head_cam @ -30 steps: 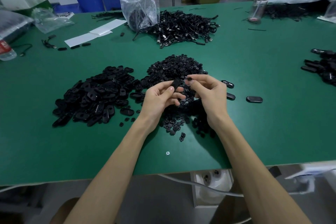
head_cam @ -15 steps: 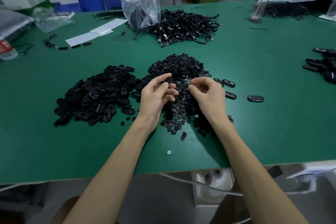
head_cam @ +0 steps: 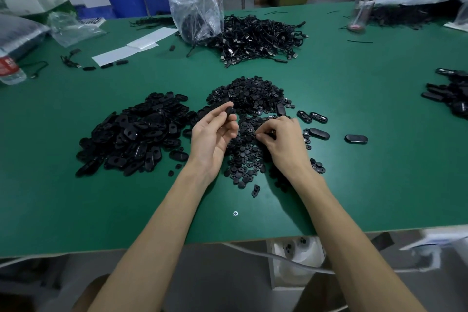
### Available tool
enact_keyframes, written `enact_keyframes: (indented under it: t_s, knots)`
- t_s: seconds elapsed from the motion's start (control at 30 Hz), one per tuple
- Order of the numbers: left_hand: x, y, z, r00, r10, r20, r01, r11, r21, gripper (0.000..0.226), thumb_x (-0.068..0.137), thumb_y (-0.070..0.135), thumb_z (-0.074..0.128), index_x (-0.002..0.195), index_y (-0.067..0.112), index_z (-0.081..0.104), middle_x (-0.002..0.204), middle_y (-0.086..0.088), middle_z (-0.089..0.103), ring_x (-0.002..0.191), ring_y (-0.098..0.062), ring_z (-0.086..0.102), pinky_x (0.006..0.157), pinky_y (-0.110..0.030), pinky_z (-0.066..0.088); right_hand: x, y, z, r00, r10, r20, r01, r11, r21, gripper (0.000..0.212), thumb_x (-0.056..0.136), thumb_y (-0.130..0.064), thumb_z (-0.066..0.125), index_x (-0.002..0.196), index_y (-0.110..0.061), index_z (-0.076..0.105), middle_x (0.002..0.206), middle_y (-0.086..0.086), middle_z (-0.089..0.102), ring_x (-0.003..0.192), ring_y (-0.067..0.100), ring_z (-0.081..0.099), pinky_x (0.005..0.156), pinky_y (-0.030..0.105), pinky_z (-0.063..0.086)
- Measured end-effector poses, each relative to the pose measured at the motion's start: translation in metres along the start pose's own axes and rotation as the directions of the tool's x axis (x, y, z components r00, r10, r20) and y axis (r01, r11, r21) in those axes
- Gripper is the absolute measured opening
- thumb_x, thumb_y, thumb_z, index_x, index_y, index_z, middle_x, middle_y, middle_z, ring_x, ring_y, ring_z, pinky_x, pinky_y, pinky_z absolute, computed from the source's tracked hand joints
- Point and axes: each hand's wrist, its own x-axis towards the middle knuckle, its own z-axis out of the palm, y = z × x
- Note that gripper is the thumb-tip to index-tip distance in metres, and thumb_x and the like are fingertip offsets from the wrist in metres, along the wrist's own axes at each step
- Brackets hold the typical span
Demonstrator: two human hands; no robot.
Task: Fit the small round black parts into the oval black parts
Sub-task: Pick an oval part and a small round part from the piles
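A heap of cables [head_cam: 255, 38] and a plastic bag [head_cam: 195, 12] lie well behind your work on the green tabletop [head_cam: 367, 185]. Oval black parts [head_cam: 131, 134] are piled to your left; small round black parts [head_cam: 248, 99] lie under your hands. Your left hand [head_cam: 212, 137] is raised, palm up, its grip pinching one oval part [head_cam: 230, 111]. Your right hand [head_cam: 285, 140] curls down onto the round pile; whether its grip holds one cannot be told.

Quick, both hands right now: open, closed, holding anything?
Left hand: pinches an oval black part between thumb and fingers.
Right hand: fingers curled into the pile of small round parts; whether it grips one cannot be told.
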Motion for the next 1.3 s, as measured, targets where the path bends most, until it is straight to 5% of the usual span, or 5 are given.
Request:
enact_keyframes:
  t_s: [0.2,0.43,0.6,1.17,1.3]
  knots:
    - [0.000,-0.001,-0.001,1.000,-0.004,0.030,0.003,1.000,0.027,0.027,0.106,0.000,0.050,0.124,0.002,0.069,0.082,-0.005,0.072,0.068,-0.012,0.065,0.065,-0.021,0.055,0.000,-0.001,-0.001,0.997,0.014,-0.076,-0.005,0.994,0.113,0.017,0.094,-0.005,0.070,0.103,-0.018,0.076,0.100,-0.001,0.072,0.102,0.026,0.061,0.093,0.042,0.051]
    - [-0.003,-0.002,0.001,0.992,0.018,0.128,-0.031,0.994,0.101,0.031,0.104,0.001,0.055,0.134,0.007,0.063,0.096,-0.009,0.078,0.084,-0.016,0.076,0.073,-0.022,0.059,-0.003,-0.002,-0.004,0.985,0.047,-0.168,-0.002,0.965,0.262,0.018,0.091,-0.002,0.072,0.097,-0.018,0.075,0.095,-0.004,0.072,0.088,0.010,0.065,0.085,0.029,0.054]
    - [-0.007,-0.003,0.003,0.987,0.019,0.157,-0.039,0.991,0.125,0.012,0.101,0.002,0.060,0.111,0.006,0.065,0.100,-0.014,0.079,0.083,-0.019,0.077,0.072,-0.023,0.060,-0.003,-0.002,-0.006,0.973,0.074,-0.219,-0.006,0.955,0.297,0.012,0.090,-0.012,0.077,0.095,-0.022,0.073,0.094,-0.005,0.067,0.084,0.003,0.060,0.075,0.011,0.045]
    - [-0.003,-0.008,-0.001,0.986,0.031,0.161,-0.060,0.982,0.178,0.021,0.083,0.014,0.080,0.104,0.014,0.081,0.089,-0.005,0.075,0.077,-0.015,0.071,0.075,-0.024,0.059,-0.004,-0.002,-0.007,0.981,0.090,-0.172,-0.003,0.894,0.449,0.014,0.090,-0.008,0.077,0.103,-0.014,0.074,0.089,-0.005,0.073,0.083,0.009,0.070,0.080,0.023,0.056]
    - [-0.001,-0.009,-0.003,0.995,0.051,0.084,-0.065,0.984,0.167,0.021,0.091,0.003,0.074,0.111,0.007,0.077,0.087,-0.006,0.076,0.080,-0.016,0.072,0.078,-0.025,0.059,-0.003,-0.003,-0.011,0.984,0.137,-0.113,-0.025,0.737,0.676,0.016,0.089,-0.006,0.077,0.104,-0.012,0.074,0.088,0.000,0.077,0.084,0.015,0.075,0.073,0.022,0.055]
